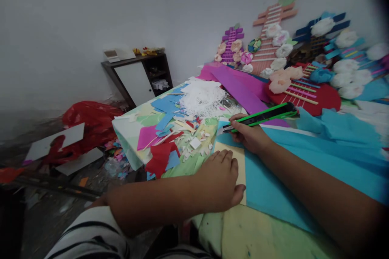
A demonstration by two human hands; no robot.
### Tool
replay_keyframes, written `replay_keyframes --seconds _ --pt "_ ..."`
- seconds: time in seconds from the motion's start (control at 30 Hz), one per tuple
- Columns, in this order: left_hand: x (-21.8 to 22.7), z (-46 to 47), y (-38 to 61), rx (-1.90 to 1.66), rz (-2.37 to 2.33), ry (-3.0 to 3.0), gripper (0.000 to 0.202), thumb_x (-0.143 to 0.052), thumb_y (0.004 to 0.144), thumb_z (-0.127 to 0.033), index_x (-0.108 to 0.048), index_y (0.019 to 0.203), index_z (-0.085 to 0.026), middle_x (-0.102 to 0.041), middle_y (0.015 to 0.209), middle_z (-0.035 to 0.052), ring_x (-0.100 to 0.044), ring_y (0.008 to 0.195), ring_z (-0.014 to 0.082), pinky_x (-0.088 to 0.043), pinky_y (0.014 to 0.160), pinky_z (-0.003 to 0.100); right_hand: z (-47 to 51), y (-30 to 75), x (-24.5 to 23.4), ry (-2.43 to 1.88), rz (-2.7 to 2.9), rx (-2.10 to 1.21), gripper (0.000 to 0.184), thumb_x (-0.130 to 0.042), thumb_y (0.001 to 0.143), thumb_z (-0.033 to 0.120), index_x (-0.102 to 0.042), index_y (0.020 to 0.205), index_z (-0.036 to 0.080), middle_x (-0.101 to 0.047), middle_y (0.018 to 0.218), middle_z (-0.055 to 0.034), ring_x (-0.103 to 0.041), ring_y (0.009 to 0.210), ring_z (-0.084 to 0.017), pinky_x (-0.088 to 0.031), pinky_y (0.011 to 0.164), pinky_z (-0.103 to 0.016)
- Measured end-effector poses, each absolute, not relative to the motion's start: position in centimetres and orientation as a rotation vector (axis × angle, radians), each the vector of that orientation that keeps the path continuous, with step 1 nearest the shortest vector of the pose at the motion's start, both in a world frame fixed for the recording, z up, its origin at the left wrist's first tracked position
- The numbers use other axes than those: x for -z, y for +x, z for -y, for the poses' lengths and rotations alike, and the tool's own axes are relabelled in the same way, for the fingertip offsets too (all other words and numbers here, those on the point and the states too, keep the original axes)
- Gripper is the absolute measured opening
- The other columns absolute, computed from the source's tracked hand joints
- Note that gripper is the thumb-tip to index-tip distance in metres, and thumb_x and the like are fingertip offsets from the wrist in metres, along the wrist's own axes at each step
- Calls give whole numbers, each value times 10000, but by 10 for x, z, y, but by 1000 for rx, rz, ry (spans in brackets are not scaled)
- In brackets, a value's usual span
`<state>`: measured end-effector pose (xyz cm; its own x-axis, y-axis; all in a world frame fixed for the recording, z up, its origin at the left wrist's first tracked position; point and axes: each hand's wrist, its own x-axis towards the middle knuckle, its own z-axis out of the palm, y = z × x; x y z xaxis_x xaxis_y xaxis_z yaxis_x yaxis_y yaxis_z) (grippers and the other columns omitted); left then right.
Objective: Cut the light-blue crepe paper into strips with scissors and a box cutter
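My right hand (pixel 249 135) grips a green and black box cutter (pixel 264 116), its blade end pointing left over the far corner of a large blue sheet (pixel 282 170). Flat on the table, my left hand (pixel 219 180) has its fingers stretched out across a pale yellow strip (pixel 241 166). That strip lies along the left end of the blue sheet, partly covered by my left hand. Whether the blade touches the sheet I cannot tell.
Paper scraps, a red piece (pixel 161 158) and a heap of white shreds (pixel 203 99) cover the table's left side. Decorated paper guitars (pixel 267 48) lean on the wall. A cabinet (pixel 133 81) stands behind; red plastic (pixel 91 119) lies on the floor.
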<state>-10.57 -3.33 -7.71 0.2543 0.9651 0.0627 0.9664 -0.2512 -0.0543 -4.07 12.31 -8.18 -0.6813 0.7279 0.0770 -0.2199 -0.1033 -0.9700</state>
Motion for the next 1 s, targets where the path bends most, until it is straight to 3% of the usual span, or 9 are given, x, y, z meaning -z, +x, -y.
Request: replay_keyframes --seconds 0.27,0.37,0.73,1.0 --pt "76 34 -108 20 1869 -2416 575 -308 821 -433 -413 1188 -3 -416 1253 230 -362 1176 316 -272 974 401 -121 -39 79 -596 1556 -1916 283 -635 639 330 -524 858 188 -563 586 25 -539 508 -107 -435 447 -231" --pt "76 34 -109 32 1868 -2426 576 -308 820 -436 -415 1187 -6 -417 1254 227 -365 1173 318 -282 965 406 -119 -37 77 -642 1640 -1876 267 -659 615 318 -536 804 176 -580 604 13 -568 522 -118 -465 473 -247" --pt "76 32 -110 88 1817 -2430 571 -327 814 -436 -446 1162 1 -443 1228 230 -386 1155 314 -274 970 394 -121 -35 81 -575 1678 -1787 203 -665 628 295 -563 758 177 -589 713 7 -609 685 -131 -514 600 -258" --pt "73 32 -110 51 1817 -2443 572 -333 813 -431 -439 1165 8 -452 1220 228 -389 1151 305 -290 957 393 -118 -34 79 -557 1782 -1807 240 -670 620 315 -557 775 170 -603 686 3 -611 612 -122 -510 595 -265"
